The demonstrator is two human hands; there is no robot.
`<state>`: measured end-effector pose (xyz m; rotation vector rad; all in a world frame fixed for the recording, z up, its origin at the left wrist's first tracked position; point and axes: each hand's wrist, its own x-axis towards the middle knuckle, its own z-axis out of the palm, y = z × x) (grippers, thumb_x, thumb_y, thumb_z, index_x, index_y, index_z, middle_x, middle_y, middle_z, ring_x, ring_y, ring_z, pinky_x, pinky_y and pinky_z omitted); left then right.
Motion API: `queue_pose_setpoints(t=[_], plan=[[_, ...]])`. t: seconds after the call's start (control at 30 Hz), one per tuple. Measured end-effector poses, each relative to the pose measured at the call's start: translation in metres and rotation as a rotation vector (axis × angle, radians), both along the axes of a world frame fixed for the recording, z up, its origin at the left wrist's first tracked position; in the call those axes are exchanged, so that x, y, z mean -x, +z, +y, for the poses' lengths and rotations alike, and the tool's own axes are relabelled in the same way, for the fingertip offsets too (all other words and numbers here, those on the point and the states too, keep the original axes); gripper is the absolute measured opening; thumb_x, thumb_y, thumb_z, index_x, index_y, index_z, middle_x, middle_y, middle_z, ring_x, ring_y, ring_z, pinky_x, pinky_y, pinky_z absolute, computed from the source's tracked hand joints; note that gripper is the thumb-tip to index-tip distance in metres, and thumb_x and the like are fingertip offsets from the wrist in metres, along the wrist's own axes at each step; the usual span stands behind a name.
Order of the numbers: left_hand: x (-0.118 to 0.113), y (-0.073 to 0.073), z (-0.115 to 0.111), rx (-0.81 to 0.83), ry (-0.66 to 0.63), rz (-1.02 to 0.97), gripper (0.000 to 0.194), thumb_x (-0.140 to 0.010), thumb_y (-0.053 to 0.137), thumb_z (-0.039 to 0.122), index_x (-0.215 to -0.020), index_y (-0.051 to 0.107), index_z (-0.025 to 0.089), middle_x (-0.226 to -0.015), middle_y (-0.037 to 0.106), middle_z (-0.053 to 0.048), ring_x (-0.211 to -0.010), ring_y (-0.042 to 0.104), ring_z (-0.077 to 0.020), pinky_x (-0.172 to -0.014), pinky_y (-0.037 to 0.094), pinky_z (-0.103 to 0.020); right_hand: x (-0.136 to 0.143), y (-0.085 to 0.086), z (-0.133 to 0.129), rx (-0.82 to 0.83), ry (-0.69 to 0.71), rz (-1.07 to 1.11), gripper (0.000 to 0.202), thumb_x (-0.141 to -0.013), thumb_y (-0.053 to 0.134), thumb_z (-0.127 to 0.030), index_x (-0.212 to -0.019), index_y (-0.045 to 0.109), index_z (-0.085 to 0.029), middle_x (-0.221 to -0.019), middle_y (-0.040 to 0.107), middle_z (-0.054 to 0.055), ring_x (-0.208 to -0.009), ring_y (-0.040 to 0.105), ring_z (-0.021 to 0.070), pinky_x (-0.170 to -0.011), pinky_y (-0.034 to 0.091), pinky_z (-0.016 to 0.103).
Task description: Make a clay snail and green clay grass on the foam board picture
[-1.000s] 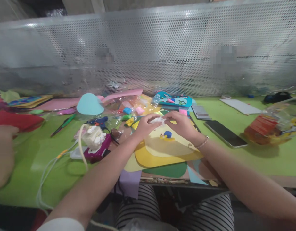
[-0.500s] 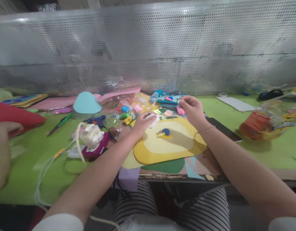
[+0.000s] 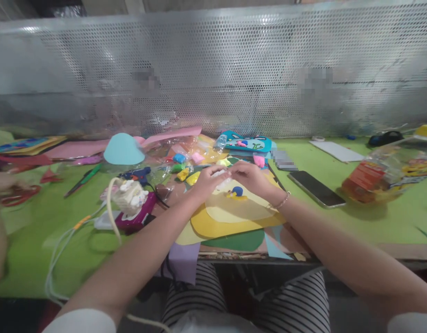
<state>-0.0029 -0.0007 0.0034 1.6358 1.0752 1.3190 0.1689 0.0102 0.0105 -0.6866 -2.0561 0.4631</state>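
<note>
My left hand (image 3: 207,182) is closed on a soft white lump (image 3: 221,179) above the back left of the yellow paper sheets (image 3: 213,225). Beside it, at the lump's right edge, my right hand (image 3: 250,178) has its fingers pinched together; whatever is between them is too small to make out. A small figure with a round blue part (image 3: 237,191) and yellow and white parts lies on the pale yellow sheet below my hands. Behind them are lumps of pink clay (image 3: 259,161) and yellow clay (image 3: 183,174), and a blue decorated piece (image 3: 248,142).
To the right lie a phone (image 3: 316,188) and a plastic bottle (image 3: 376,178). At left are a purple box (image 3: 139,215) with cables, green-handled scissors (image 3: 83,179), and another person's hand near red scissors (image 3: 21,195). A perforated metal screen (image 3: 213,69) stands behind.
My right hand has moved left and down to meet my left hand at the white lump, uncovering the phone and blue piece. The other person's hand and red material at left have shifted.
</note>
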Motion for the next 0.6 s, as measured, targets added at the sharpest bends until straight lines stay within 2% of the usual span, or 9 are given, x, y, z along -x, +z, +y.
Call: queue_pose_setpoints(t=[0.1,0.17,0.27,0.37,0.47,0.6], plan=[[0.000,-0.002,0.003,0.011,0.002,0.088,0.027,-0.065,0.071,0.042,-0.078,0.070,0.018,-0.083,0.070,-0.004,-0.081,0.061,-0.0205,-0.072,0.046,-0.028,0.000,-0.002,0.002,-0.020,0.051,-0.118,0.019,-0.084,0.054,-0.027,-0.071,0.065,-0.020,-0.073,0.062,0.005,-0.069,0.057,0.0169,-0.061,0.047,0.030],[0.000,-0.002,0.004,0.031,-0.004,0.097,0.028,-0.064,0.071,0.043,-0.076,0.070,0.018,-0.080,0.070,-0.004,-0.076,0.061,-0.0196,-0.068,0.045,-0.028,-0.001,-0.005,0.006,0.057,0.053,-0.062,0.018,-0.082,0.057,-0.030,-0.069,0.065,-0.020,-0.072,0.062,0.004,-0.067,0.057,0.0161,-0.061,0.048,0.030],[0.002,0.001,0.005,0.037,0.039,0.019,0.033,-0.064,0.071,0.047,-0.079,0.070,0.018,-0.077,0.068,-0.003,-0.069,0.058,-0.0170,-0.061,0.043,-0.026,-0.005,-0.007,0.017,0.309,0.016,0.189,0.016,-0.075,0.066,-0.036,-0.076,0.068,-0.020,-0.077,0.065,0.003,-0.069,0.060,0.0151,-0.066,0.052,0.030],[0.007,0.001,0.009,0.040,0.137,-0.038,0.034,-0.063,0.071,0.048,-0.078,0.068,0.017,-0.074,0.065,-0.002,-0.063,0.056,-0.0156,-0.058,0.041,-0.025,-0.016,-0.006,0.028,0.512,-0.026,0.484,0.025,-0.069,0.073,-0.042,-0.081,0.069,-0.021,-0.077,0.067,0.002,-0.070,0.063,0.0142,-0.074,0.055,0.032],[0.013,-0.005,0.021,-0.019,0.229,-0.024,0.028,-0.066,0.069,0.044,-0.075,0.066,0.018,-0.074,0.064,-0.002,-0.070,0.057,-0.0178,-0.064,0.042,-0.027,-0.024,-0.005,0.035,0.590,-0.039,0.631,0.027,-0.064,0.079,-0.041,-0.079,0.070,-0.020,-0.076,0.068,0.002,-0.076,0.066,0.0157,-0.083,0.056,0.034],[0.020,-0.015,0.038,-0.098,0.364,0.065,0.015,-0.067,0.066,0.030,-0.077,0.063,0.019,-0.082,0.064,-0.004,-0.086,0.058,-0.0219,-0.081,0.043,-0.031,-0.023,-0.006,0.033,0.683,0.010,0.655,0.020,-0.064,0.080,-0.031,-0.079,0.071,-0.020,-0.087,0.071,0.005,-0.091,0.067,0.0178,-0.092,0.053,0.034]])
